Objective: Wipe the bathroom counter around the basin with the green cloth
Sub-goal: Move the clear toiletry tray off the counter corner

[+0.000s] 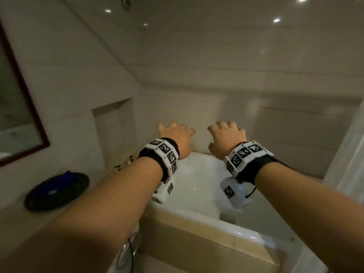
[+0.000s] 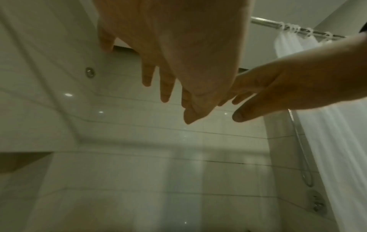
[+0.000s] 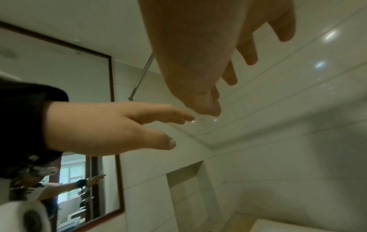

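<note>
Both of my hands reach forward side by side above a white bathtub (image 1: 197,184), palms facing down. My left hand (image 1: 173,133) has its fingers spread and holds nothing. My right hand (image 1: 228,133) is spread the same way and is empty too. The left wrist view shows the left hand (image 2: 178,62) with straight fingers and the right hand (image 2: 278,94) beside it. In the right wrist view the right hand (image 3: 208,62) and left hand (image 3: 111,127) hang before the tiled wall. A pale counter (image 1: 15,217) lies at lower left. No green cloth or basin shows in any view.
A dark round dish (image 1: 57,192) with something blue in it sits on the counter. A framed mirror (image 1: 11,115) hangs at left, and a wall niche (image 1: 114,131) is beside the tub. A white shower curtain (image 2: 337,141) hangs at right. A chrome ring (image 1: 128,251) sits below the counter.
</note>
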